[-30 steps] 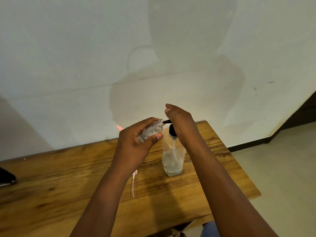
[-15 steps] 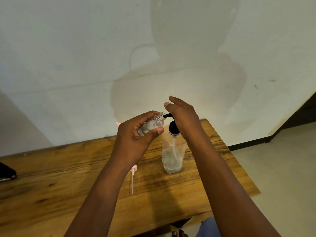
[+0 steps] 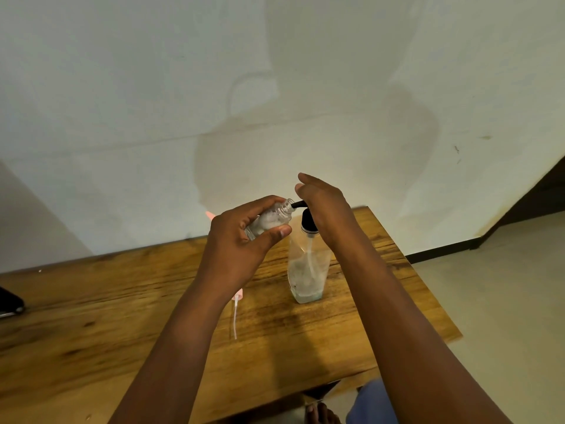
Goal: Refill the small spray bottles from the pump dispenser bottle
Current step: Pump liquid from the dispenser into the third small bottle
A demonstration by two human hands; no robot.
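Note:
A clear pump dispenser bottle (image 3: 307, 270) with a black pump head stands on the wooden table (image 3: 91, 316), holding a little liquid at its bottom. My right hand (image 3: 324, 206) lies flat on top of the pump head, fingers straight. My left hand (image 3: 244, 237) grips a small clear spray bottle (image 3: 273, 218), uncapped and tilted, with its open neck right at the black spout. The bottle's pink spray cap with its white dip tube (image 3: 236, 310) lies on the table below my left wrist.
A pink object (image 3: 210, 215) peeks out behind my left hand near the wall. A dark item (image 3: 9, 302) lies at the table's left edge. The table's right edge drops to a pale floor (image 3: 504, 301).
The pump head and my right hand have risen a little. My left hand keeps the small bottle at the spout.

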